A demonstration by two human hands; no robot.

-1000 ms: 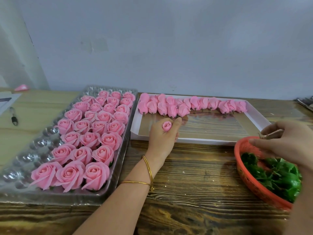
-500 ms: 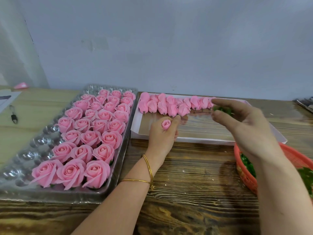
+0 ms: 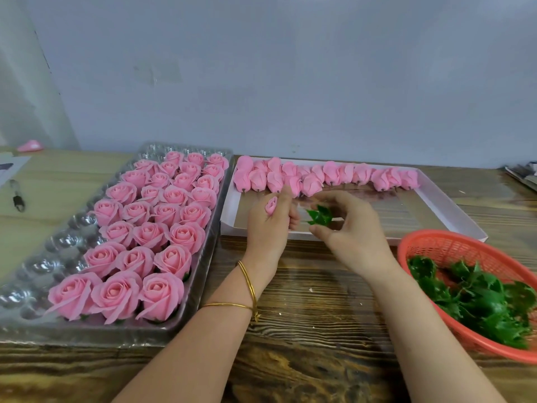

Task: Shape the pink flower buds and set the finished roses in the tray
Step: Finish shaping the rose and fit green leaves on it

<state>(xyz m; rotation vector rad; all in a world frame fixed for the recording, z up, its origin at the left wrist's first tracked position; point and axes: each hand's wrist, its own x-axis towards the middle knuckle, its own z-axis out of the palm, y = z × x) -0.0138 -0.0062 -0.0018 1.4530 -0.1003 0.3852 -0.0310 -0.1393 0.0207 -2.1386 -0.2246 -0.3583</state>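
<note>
Above the box's (image 3: 228,210) near edge, our right hand (image 3: 348,231) has come from the basket (image 3: 436,242) pinching a green calyx (image 3: 319,218), now just beside the pink bud (image 3: 271,205) our left hand (image 3: 270,225) grips. We judge fitting comes next, tray (image 3: 116,333) later.

Left hand (image 3: 268,225) grips a pink bud (image 3: 271,205); right hand (image 3: 353,231) pinches 1 green calyx (image 3: 319,217) (just beside it).

Left hand (image 3: 268,228) is gripping a small pink rolled flower bud (image 3: 271,205) between thumb and curled fingers, knuckles up. Right hand (image 3: 356,237) is pinching a green jagged leaf piece (image 3: 319,218) at its fingertips, just beside the left fingers. Both forearms are angling inward.
</note>
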